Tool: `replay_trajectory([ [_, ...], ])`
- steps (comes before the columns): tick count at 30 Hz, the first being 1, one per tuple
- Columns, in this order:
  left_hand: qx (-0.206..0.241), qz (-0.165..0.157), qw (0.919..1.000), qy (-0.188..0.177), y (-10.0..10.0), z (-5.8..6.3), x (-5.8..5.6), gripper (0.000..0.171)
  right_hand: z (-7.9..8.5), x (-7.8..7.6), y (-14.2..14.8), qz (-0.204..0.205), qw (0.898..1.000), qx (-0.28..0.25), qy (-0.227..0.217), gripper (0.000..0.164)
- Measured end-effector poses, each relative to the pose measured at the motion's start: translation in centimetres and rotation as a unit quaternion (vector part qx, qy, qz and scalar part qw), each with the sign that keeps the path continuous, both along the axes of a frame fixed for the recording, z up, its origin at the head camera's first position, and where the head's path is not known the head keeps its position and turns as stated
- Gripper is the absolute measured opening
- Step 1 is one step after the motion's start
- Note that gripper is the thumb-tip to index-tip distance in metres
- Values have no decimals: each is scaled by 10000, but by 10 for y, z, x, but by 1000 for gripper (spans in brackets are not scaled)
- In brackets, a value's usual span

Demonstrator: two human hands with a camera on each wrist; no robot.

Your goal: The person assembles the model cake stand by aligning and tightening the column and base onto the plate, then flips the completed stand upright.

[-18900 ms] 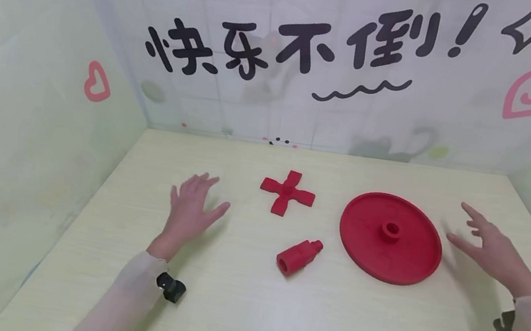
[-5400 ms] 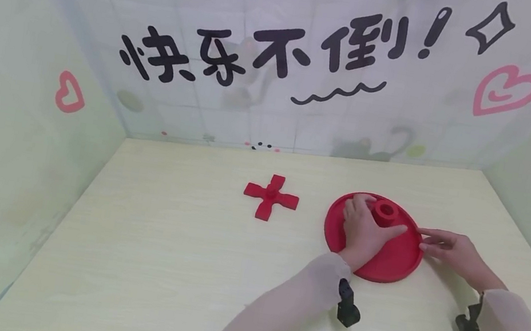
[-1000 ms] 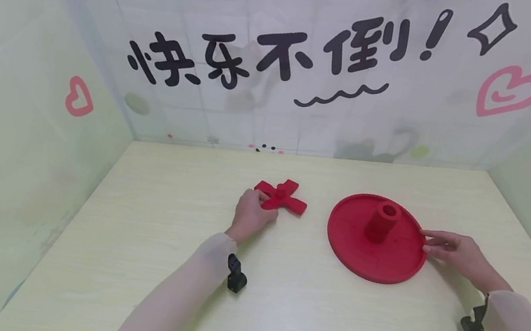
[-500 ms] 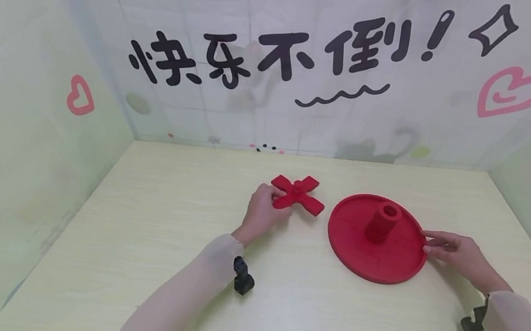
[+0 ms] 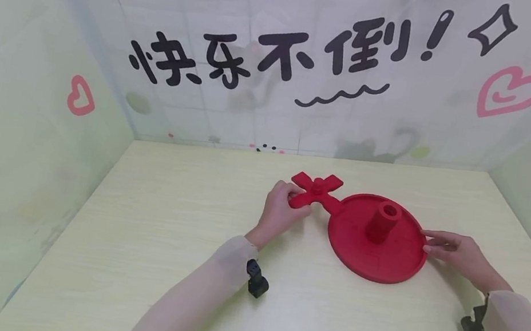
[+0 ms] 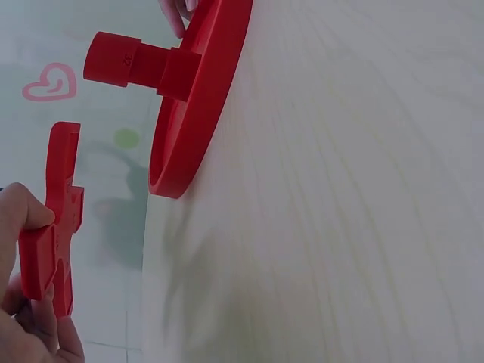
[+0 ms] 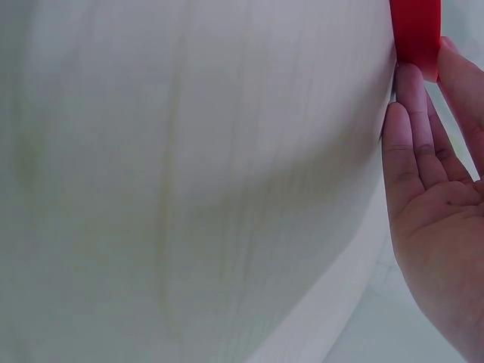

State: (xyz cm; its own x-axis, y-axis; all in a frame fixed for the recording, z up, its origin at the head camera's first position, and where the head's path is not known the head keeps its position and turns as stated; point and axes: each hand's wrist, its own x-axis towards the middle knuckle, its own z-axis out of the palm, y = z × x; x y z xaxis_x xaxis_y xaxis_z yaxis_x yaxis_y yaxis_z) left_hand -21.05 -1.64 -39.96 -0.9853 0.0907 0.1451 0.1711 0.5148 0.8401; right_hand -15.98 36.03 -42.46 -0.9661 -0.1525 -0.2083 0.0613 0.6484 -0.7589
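My left hand (image 5: 281, 211) pinches one arm of a red four-armed cross piece (image 5: 317, 188), which has a short peg at its centre. The left wrist view shows the cross (image 6: 64, 219) held up off the table, thumb on one side and fingers on the other. To its right lies a round red base (image 5: 355, 255) with a raised rim. A hollow red post (image 5: 383, 222) stands upright at the base's centre; its side carries the number 32 in the left wrist view. My right hand (image 5: 464, 258) pinches the base's right rim between thumb and fingers.
The pale wooden table (image 5: 154, 240) runs back to a printed cloth wall (image 5: 233, 108) with dark lettering and hearts. Plain cloth walls stand at left and right. A small black camera (image 5: 256, 280) sits on each wrist.
Over the last second my left hand has lifted the cross and carried it right, close to the base. Earlier, the loose post was set in the base. The right hand stays at the rim.
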Motion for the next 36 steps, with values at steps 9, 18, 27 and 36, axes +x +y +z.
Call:
replay_trajectory([
  [9, 281, -93, 9993, 213, 17, 5, 3, 33, 3, -1, 0, 19, 10000, 23, 18, 62],
  [18, 358, -287, 9980, 442, 34, 13, 4, 35, 1, -2, 1, 26, 10000, 21, 67, 61],
  [27, 472, -428, 9959, 644, 43, 26, 2, 30, 2, -1, 0, 25, 10000, 13, 64, 61],
  [36, 464, -549, 9953, 642, 53, 37, -1, 32, 1, -1, 0, -3, 10000, 32, 82, 59],
])
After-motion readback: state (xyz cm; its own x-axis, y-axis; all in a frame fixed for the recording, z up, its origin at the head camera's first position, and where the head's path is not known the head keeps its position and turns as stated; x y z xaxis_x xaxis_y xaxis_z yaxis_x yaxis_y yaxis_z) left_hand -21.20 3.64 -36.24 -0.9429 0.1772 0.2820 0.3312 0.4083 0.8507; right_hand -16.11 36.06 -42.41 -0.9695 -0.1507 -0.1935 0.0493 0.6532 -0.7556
